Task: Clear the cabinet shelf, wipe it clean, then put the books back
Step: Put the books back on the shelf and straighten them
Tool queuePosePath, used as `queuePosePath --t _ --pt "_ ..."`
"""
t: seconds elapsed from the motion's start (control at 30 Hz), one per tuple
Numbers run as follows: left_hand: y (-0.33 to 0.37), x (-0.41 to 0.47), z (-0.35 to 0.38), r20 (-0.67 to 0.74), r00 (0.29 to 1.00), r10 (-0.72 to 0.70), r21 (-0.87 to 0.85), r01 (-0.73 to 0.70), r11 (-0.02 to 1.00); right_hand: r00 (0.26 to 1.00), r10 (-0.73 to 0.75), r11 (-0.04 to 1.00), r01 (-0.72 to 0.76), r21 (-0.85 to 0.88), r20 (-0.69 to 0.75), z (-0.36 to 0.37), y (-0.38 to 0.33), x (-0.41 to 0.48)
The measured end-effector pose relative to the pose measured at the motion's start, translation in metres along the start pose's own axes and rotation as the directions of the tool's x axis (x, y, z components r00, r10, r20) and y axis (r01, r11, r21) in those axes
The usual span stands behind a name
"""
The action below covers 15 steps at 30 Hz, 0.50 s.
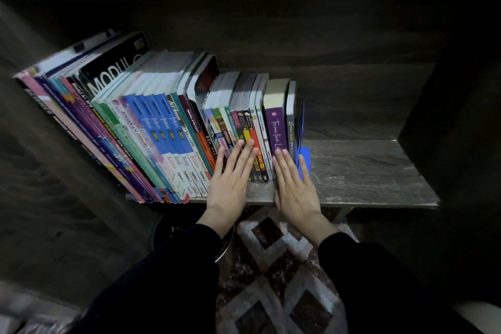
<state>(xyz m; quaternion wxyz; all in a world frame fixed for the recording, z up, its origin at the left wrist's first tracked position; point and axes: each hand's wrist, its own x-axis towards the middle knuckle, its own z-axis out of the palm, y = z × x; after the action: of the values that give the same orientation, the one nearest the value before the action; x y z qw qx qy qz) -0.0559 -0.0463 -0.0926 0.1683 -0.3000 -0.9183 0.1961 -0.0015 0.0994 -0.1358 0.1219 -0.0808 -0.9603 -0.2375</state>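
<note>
Books (162, 127) stand in a row along the left and middle of the shelf (366, 171), spines facing out, with the tall ones at the left end leaning to the left against the cabinet's side wall (54, 171) and the shorter ones in the middle close to upright. The row ends at a purple book (276, 122), a thin grey book (291, 116) just beside it, and a blue folder (304, 157) at the far right, its lower part lying out on the board. To the right of that the shelf board is bare wood. The left hand (233, 173) lies flat with its fingers straight and slightly spread, the fingertips pressed against the lower spines of the short books. The right hand (294, 184) is also flat with straight fingers held close together, its fingertips on the foot of the purple book and the grey one, the little finger over the blue folder. Both arms wear black sleeves (379, 279). Below the shelf edge lies a patterned rug (271, 279) in brown and cream.
</note>
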Motion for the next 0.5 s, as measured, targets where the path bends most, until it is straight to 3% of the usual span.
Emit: queuePosePath --t 0.17,0.3,0.37,0.4,0.5 --pt "0.002 -0.001 -0.005 0.029 1.000 0.002 -0.011 -0.002 1.000 0.995 -0.059 0.998 0.061 -0.022 0.081 -0.011 0.000 0.002" --pt "0.006 -0.002 -0.008 0.030 0.999 -0.013 -0.043 0.015 0.999 0.992 -0.093 0.979 0.106 0.174 -0.083 -0.016 0.009 -0.010" --pt "0.012 -0.004 -0.009 0.011 0.999 -0.032 -0.077 0.033 0.996 0.970 -0.026 0.955 0.096 0.279 -0.242 -0.011 0.014 -0.017" --pt "0.016 -0.005 -0.010 -0.004 0.999 -0.033 -0.102 0.032 0.994 0.966 0.036 0.944 0.051 0.326 -0.255 -0.009 0.015 -0.020" --pt "0.033 -0.004 -0.010 -0.071 0.995 0.072 -0.127 -0.081 0.989 0.966 0.235 0.888 -0.167 0.429 -0.109 -0.002 0.015 -0.023"
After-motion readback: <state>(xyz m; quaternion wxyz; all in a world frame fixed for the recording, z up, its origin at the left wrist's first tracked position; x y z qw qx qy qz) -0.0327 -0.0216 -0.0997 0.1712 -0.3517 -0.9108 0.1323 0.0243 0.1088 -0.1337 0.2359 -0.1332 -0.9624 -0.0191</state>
